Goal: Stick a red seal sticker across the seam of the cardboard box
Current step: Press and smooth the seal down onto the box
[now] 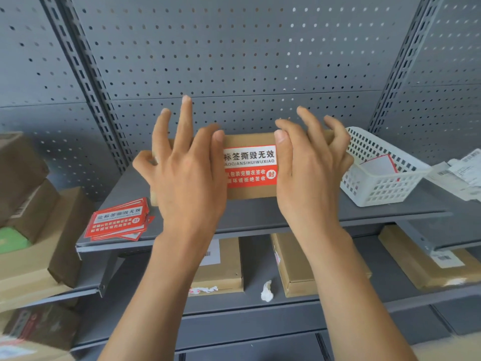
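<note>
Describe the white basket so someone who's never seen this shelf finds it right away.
On the grey metal shelf, look right of the cardboard box. The white basket sits there, tilted, with a red-edged card inside. It is the only plastic lattice thing among boxes and papers.

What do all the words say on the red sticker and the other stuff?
"标签撕毁无效": red seal sticker on the cardboard box, top line.
"...AOQIANSIHUIWUXIAO": beneath it, start hidden by the left hand.
"封": circled, in its red part.
Its small white lines: partly covered, unsure.
Sticker stack: same design, blurred.
Paper labels and lower-shelf barcodes: too small.
</note>
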`<state>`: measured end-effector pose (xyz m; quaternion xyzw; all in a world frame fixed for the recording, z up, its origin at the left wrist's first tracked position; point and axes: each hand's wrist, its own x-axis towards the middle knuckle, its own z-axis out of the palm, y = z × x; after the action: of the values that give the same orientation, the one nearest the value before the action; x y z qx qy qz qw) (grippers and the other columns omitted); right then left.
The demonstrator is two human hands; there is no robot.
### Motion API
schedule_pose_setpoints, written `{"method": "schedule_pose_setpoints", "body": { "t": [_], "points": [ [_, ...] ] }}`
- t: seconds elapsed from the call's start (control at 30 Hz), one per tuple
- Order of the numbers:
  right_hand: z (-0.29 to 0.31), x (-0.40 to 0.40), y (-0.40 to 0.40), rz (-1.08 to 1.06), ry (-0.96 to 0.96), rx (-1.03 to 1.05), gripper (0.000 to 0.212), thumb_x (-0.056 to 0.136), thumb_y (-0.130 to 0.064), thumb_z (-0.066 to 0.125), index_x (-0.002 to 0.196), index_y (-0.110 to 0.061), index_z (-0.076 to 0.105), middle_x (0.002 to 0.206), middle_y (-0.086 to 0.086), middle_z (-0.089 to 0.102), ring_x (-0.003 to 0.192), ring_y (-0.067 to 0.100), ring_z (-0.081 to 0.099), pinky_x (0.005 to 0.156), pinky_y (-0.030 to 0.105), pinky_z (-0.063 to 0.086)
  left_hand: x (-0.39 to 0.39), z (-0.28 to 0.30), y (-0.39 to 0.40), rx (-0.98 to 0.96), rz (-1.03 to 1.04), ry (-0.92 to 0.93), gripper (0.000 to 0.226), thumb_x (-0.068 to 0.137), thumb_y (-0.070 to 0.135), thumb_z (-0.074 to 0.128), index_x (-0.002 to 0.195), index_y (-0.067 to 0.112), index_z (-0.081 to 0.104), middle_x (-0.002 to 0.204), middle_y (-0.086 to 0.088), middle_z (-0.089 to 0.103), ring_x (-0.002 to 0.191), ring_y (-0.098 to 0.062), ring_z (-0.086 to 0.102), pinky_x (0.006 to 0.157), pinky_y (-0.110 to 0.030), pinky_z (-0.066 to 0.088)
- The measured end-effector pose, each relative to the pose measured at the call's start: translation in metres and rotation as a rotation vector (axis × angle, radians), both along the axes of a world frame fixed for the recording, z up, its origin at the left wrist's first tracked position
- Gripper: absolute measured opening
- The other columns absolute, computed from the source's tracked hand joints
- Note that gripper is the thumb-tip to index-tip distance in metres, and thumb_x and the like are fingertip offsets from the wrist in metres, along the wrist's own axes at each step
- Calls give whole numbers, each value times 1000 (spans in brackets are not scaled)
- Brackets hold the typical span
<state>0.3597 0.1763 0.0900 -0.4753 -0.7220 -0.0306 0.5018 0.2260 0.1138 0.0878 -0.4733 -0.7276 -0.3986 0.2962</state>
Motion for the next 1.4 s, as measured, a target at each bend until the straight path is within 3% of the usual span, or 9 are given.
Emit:
{"method": "schedule_pose_setpoints", "body": {
  "t": [0.13, 0.3, 0.5, 0.73, 0.97, 1.13, 1.23, 1.3, 1.4],
  "points": [
    [7, 8, 0, 50, -3, -21, 42, 108, -35, 31, 126, -19, 65, 152, 3, 52, 143, 38, 36, 100, 57, 33, -2, 7, -4, 31, -43, -28, 39, 110, 33, 34, 111, 18, 70, 160, -4, 45, 151, -34, 35, 99, -54, 32],
    [29, 6, -13, 39, -14, -55, 58, 100, -60, 31, 133, -25, 63, 162, 1, 39, 152, 35, 24, 110, 56, 26, 3, 33, -9, -42, -40, -71, 53, 105, 57, 27, 127, 27, 66, 162, 2, 41, 153, -27, 29, 105, -53, 29],
    [66, 5, -1, 19, -144, -114, 67, 100, -67, 22, 139, -25, 57, 169, 2, 23, 157, 30, 10, 111, 62, 20, -6, 71, 5, -190, -15, 95, 61, 102, 62, 23, 128, 21, 59, 163, -1, 41, 149, -30, 35, 102, -58, 32],
    [63, -10, 9, -43, -218, -78, 70, 99, -69, 19, 128, -24, 64, 158, 1, 44, 142, 30, 36, 100, 59, 30, -12, 63, 10, -243, 40, 117, 58, 103, 55, 18, 121, 23, 63, 162, -5, 41, 144, -35, 39, 95, -60, 35],
    [61, -3, 13, -12, -243, -33, 58, 106, -50, 16, 119, -23, 66, 142, -1, 55, 132, 29, 42, 86, 48, 28, -16, 59, 7, -215, -1, 124, 51, 109, 41, 18, 123, 21, 63, 163, -8, 40, 143, -37, 40, 95, -61, 36],
    [57, 6, 17, 16, -210, -3, 44, 109, -37, 26, 116, -16, 64, 130, -1, 62, 122, 28, 48, 83, 43, 25, -24, 58, 6, -161, -57, 60, 44, 111, 35, 27, 125, 14, 63, 161, -9, 42, 142, -37, 42, 96, -61, 37],
    [57, 9, 18, 40, -132, 17, 34, 110, -27, 34, 126, -14, 60, 125, 0, 67, 118, 30, 52, 82, 43, 29, -27, 58, 6, -134, -74, 26, 41, 111, 34, 29, 125, 14, 63, 161, -9, 43, 144, -36, 42, 99, -61, 36],
    [58, 6, 15, 49, -105, 21, 35, 109, -29, 34, 131, -16, 58, 124, -1, 68, 120, 29, 53, 83, 43, 28, -25, 59, 7, -119, -75, 8, 42, 111, 35, 28, 125, 16, 63, 160, -8, 44, 145, -35, 41, 101, -60, 35],
    [59, -4, 10, 18, -150, -2, 50, 105, -52, 28, 131, -22, 59, 134, -6, 64, 131, 26, 46, 89, 47, 29, -17, 61, 7, -109, -84, -19, 44, 110, 38, 25, 123, 20, 63, 160, -8, 44, 148, -32, 38, 103, -58, 32]
  ]
}}
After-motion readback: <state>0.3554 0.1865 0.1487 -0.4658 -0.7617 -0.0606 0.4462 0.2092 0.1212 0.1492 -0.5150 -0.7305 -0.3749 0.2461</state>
